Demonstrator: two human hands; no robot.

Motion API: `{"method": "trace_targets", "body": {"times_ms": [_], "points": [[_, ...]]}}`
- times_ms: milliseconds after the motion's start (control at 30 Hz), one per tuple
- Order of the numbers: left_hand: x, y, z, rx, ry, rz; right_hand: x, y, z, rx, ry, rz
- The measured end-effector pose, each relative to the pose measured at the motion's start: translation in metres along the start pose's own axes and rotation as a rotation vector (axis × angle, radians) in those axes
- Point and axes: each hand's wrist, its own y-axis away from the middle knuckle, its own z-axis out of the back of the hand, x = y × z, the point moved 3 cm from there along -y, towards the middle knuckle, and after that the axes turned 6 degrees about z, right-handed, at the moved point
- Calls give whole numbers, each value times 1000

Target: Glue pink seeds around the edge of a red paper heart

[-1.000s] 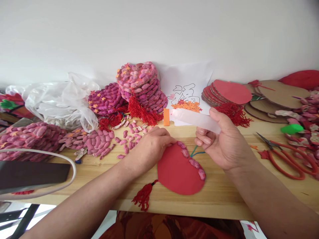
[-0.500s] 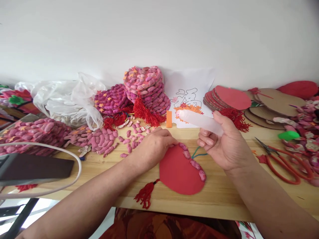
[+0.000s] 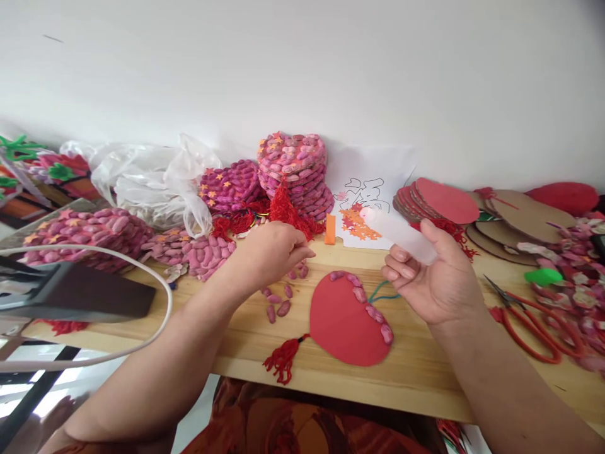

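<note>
A red heart-shaped card [image 3: 347, 328] lies on the table, with several pink-dyed peanut shells [image 3: 374, 312] along its upper right edge. It has a red tassel [image 3: 283, 360] at its lower left and a green cord loop [image 3: 379, 291] at its notch. My left hand [image 3: 276, 249] hovers left of the heart, above loose pink peanut shells [image 3: 282, 308]. Its fingers are curled together, and whatever is between them is hidden. My right hand [image 3: 437, 277] grips a whitish translucent glue bottle [image 3: 401, 236], its tip pointing left, above and right of the heart.
Behind stand a stack of peanut-covered pieces [image 3: 295, 164] and a paper [image 3: 373, 167] with orange stars [image 3: 362, 222]. Red-handled scissors [image 3: 532, 325] and card shapes [image 3: 447, 200] are on the right. A dark box [image 3: 106, 293], a white cable [image 3: 165, 309] and plastic bags [image 3: 151, 183] occupy the left.
My left hand has left the heart's upper left edge and moved up and left over the loose shells. A peanut shell now shows at that edge. My right hand keeps holding the bottle.
</note>
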Motion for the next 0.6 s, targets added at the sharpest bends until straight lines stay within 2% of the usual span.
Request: {"method": "trace_targets", "body": {"times_ms": [133,300,500,600], "points": [[9,-1,0,152,-187,30,0,-2,1,-6,-6,-2],[17,-1,-1,147,-109,20,1,-3,2,-55,-8,-11],[21,2,8,102,-143,79,1,-4,3,-74,11,-16],[18,2,5,130,-80,-25,0,-4,3,-80,16,-20]]}}
